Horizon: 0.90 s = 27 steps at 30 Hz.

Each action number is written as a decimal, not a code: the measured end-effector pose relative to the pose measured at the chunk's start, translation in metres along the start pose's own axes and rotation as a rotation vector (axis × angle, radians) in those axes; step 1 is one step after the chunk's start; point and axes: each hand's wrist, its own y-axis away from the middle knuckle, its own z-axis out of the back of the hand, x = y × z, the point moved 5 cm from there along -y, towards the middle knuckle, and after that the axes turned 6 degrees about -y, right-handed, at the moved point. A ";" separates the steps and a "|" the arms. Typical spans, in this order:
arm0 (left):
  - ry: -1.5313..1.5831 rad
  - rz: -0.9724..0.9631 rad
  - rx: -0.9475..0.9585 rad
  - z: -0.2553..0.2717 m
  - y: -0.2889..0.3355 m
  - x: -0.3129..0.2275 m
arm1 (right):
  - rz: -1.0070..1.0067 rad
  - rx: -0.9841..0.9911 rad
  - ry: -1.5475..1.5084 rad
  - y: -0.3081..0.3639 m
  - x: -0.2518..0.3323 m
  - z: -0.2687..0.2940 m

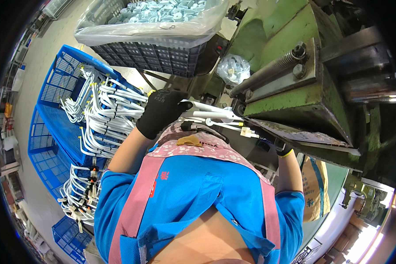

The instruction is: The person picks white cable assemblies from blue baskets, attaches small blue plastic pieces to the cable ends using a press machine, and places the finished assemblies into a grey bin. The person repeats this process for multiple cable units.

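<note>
My left hand (163,112), in a black glove, is closed around a white cable (207,114). Several white strands run right from it to the foot of the green machine (290,105). A small cream connector (248,132) hangs near their right ends. Below the machine's lower edge is my right hand (282,146), also black-gloved. The machine and shadow hide most of its fingers, so what it holds does not show.
Blue plastic crates (53,127) on the left hold many bundled white cables (110,114). A black crate (154,57) lined with clear plastic holds pale blue parts (163,11). A clear bag (233,69) sits beside the machine. At right stands a brown paper sack (314,189).
</note>
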 end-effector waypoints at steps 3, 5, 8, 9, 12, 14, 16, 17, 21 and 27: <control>0.003 -0.054 -0.066 0.002 -0.002 -0.002 | 0.054 0.033 0.240 -0.007 0.012 0.001; 0.000 -0.048 -0.065 0.001 -0.003 0.000 | 0.080 0.051 0.337 -0.011 0.018 -0.001; -0.004 -0.048 -0.054 -0.004 -0.005 0.007 | 0.125 0.067 0.484 -0.014 0.023 -0.005; -0.004 -0.051 -0.060 -0.006 -0.005 0.009 | 0.141 0.073 0.533 -0.015 0.023 -0.007; -0.011 -0.063 -0.081 -0.015 -0.007 0.016 | 0.193 0.085 0.692 -0.015 0.022 -0.012; 0.002 -0.046 -0.065 -0.020 -0.009 0.019 | 0.227 0.081 0.795 -0.012 0.018 -0.017; -0.012 -0.112 -0.189 -0.014 -0.009 0.013 | 0.248 0.079 0.887 -0.006 0.013 -0.023; -0.031 -0.122 -0.209 -0.013 -0.008 0.009 | 0.243 0.079 0.920 -0.002 0.010 -0.027; 0.201 -0.138 -0.144 -0.020 0.006 -0.021 | 0.213 0.069 1.019 0.013 0.004 -0.045; 0.962 -0.034 0.534 -0.090 0.046 -0.063 | 0.249 -0.065 0.619 0.002 0.021 -0.060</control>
